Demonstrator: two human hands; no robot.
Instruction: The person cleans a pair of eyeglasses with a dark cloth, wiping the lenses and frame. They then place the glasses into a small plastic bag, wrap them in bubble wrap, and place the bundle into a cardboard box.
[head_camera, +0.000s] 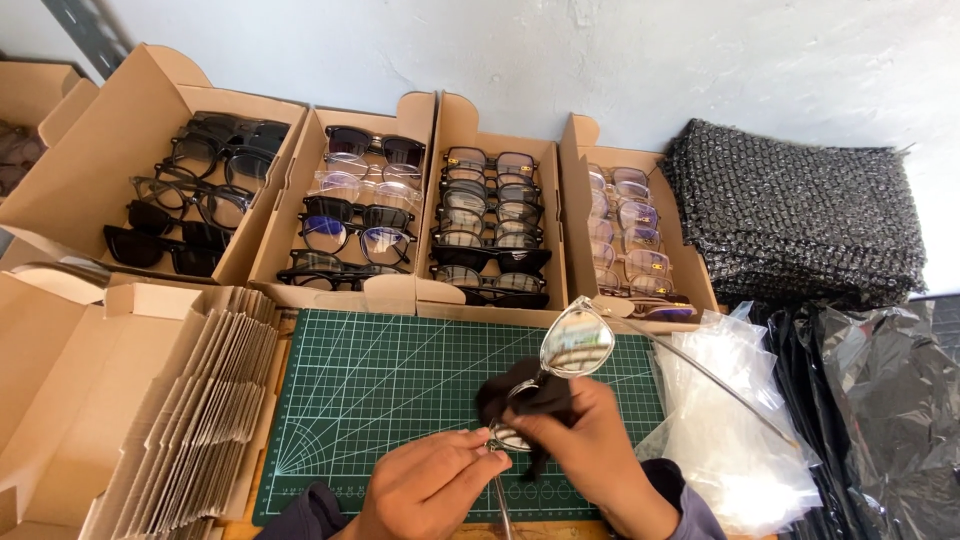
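Note:
A pair of clear-framed glasses (577, 343) is held over the green cutting mat (380, 400). My left hand (425, 490) pinches the frame at its near lens. My right hand (590, 455) presses a black cloth (525, 395) against that lens. The far lens sticks up and one thin temple arm runs out to the right over clear plastic bags (730, 430).
Four open cardboard boxes (430, 290) full of glasses line the back of the mat. Flat folded cartons (190, 410) stack at the left. A pile of black bubble-wrap pouches (800, 215) and black plastic bags (890, 410) lie at the right.

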